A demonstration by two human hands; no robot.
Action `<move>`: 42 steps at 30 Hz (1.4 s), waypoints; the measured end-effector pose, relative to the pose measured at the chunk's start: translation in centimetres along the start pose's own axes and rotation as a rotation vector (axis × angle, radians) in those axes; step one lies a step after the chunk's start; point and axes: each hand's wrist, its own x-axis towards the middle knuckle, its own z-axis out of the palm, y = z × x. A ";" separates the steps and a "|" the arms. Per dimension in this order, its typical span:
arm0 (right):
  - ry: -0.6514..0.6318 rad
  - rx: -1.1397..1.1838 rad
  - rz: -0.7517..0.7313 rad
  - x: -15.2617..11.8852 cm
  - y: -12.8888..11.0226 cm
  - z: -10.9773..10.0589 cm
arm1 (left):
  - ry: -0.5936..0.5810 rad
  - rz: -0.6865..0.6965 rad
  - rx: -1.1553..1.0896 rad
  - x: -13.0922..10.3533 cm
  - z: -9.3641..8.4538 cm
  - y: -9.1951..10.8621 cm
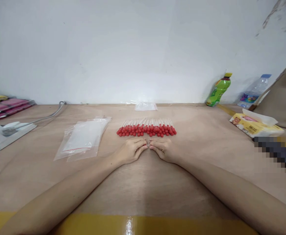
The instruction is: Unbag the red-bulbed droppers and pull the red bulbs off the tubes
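Left grip (132, 150) and right grip (165, 150), both pinched, nearly touch.

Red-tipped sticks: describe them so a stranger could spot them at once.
Start at the white wall and come down onto the brown table. Just beyond the left hand and right hand, the red-tipped sticks lie in a wide row. Bright red ends facing the person set them apart from the clear plastic bags to their left.

The one view, worn on the head, looks forward and down from the near side of the surface (143, 192), far enough back to span the left hand (132, 150), the right hand (164, 150) and the wall (108, 52) beyond.
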 end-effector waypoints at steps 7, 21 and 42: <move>-0.047 -0.036 0.030 0.0 -0.2 -0.1 | -0.028 -0.012 -0.032 0.1 0.0 -0.1; -0.073 -0.033 0.042 0.1 -0.7 -0.4 | -0.130 -0.051 -0.092 0.1 -0.6 0.0; -0.018 0.036 0.057 0.1 -0.2 -0.2 | 0.000 -0.083 -0.100 -0.5 -0.2 0.0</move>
